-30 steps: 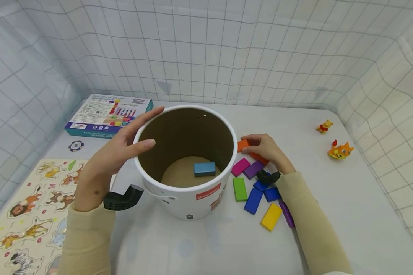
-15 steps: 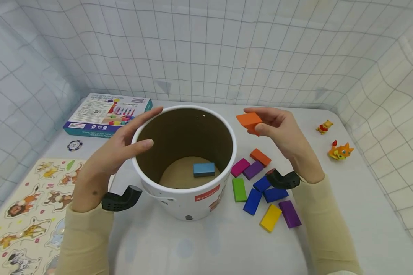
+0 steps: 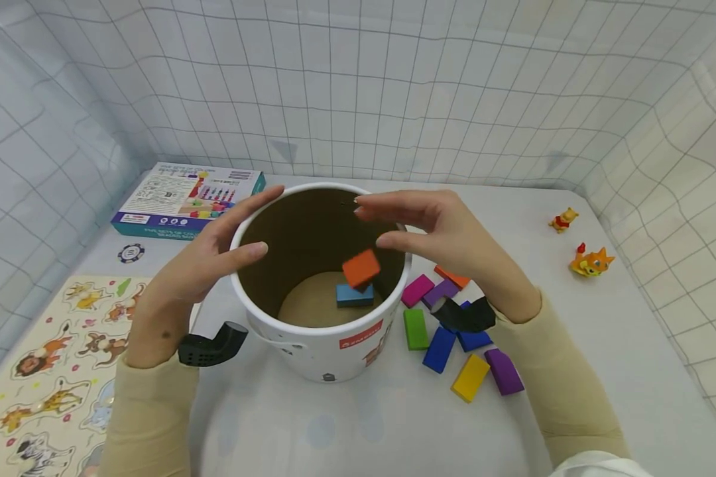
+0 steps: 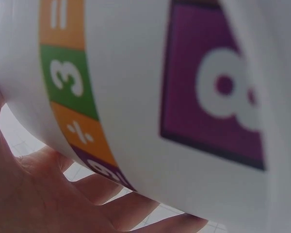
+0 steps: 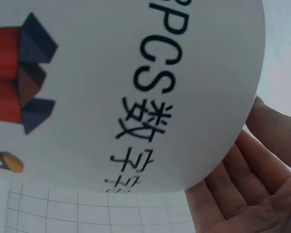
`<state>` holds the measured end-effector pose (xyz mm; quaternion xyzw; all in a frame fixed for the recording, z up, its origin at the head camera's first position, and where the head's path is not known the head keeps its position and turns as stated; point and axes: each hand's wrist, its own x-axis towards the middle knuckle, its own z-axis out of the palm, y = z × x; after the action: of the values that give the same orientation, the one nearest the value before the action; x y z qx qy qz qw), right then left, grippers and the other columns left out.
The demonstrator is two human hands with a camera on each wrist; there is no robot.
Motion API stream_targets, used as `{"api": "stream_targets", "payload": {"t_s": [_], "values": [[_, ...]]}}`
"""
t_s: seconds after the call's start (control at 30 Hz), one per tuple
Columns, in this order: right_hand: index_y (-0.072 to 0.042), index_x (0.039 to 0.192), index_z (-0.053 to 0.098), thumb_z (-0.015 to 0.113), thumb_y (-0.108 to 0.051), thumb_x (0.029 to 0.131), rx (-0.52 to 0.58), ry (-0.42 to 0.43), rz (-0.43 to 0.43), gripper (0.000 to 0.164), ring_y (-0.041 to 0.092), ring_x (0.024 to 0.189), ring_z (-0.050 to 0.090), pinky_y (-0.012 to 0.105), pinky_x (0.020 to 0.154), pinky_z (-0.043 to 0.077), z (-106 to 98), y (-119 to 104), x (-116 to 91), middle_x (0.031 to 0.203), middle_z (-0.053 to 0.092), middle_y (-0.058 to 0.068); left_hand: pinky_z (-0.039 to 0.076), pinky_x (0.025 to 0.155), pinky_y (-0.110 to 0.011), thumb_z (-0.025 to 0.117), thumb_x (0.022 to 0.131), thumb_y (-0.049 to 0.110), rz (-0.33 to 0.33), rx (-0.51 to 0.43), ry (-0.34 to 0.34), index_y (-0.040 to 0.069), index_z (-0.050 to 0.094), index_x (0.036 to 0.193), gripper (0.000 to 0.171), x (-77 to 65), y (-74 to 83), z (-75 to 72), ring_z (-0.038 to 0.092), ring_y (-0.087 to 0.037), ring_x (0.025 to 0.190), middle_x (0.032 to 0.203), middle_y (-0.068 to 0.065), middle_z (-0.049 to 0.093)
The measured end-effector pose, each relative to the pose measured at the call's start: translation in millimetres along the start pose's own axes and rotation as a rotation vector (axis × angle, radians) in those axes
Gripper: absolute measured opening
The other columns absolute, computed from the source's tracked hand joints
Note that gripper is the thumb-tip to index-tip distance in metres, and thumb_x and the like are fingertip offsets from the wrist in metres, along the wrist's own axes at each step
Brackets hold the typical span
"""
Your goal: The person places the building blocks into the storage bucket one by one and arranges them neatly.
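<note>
The orange block [image 3: 360, 267] was inside the white bucket [image 3: 310, 356], slightly blurred, overlapping the blue block [image 3: 355, 296] on its floor; it seemed to be in mid-air, though I could not tell whether the two touched.

Nearest were the person's tan sleeves [image 3: 149, 417], with a black wrist camera [image 3: 213, 344] by each cuff. Right of the bucket, on the white table [image 3: 334, 450], lay a yellow block [image 3: 471, 377] and a violet block [image 3: 504, 371], then a green block [image 3: 416, 329] among loose blue blocks [image 3: 439, 349], one partly hidden by the right camera. Beyond those were a pink block [image 3: 418, 291], a purple block [image 3: 440, 292] and a second orange block [image 3: 452, 276].

The left hand [image 3: 193, 265] rested against the bucket's left side, fingers extended along the outside and thumb over the rim, not curled round anything. The right hand [image 3: 438, 222] was above the right rim, thumb and fingers apart, holding nothing.

To the left lay an animal puzzle [image 3: 71, 368], a poker chip [image 3: 131, 253] and a printed box [image 3: 185, 199]. At far right stood an orange toy [image 3: 592, 261] and a small bear figure [image 3: 563, 220], before a checked cloth [image 3: 394, 99].
</note>
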<state>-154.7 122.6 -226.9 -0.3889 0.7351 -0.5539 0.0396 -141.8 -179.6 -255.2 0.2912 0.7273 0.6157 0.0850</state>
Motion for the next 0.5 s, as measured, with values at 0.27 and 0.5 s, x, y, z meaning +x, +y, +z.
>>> {"api": "stream_targets", "payload": {"t_s": [0.27,0.5], "values": [[-0.006,0.113,0.06,0.059,-0.011,0.085,0.162,0.435,0.181,0.029,0.022,0.102,0.056,0.032,0.092,0.041,-14,52,-32,0.104,0.063,0.008,0.017,0.101,-0.055,0.047,0.085,0.003,0.0,-0.001,-0.004,0.016,0.028,0.14,0.06,1.0,-0.3,-0.1,0.016,-0.021,0.131,0.144,-0.003,0.023],[-0.003,0.118,0.056,0.065,-0.023,0.081,0.173,0.589,0.52,0.043,0.012,0.102,0.056,0.026,0.09,0.042,-4,144,-47,0.113,0.06,0.009,0.034,0.095,-0.029,0.046,0.085,0.002,-0.007,-0.014,-0.008,0.016,0.027,0.14,0.06,0.2,-0.8,0.2,0.017,-0.022,0.13,0.144,-0.003,0.022]]}}
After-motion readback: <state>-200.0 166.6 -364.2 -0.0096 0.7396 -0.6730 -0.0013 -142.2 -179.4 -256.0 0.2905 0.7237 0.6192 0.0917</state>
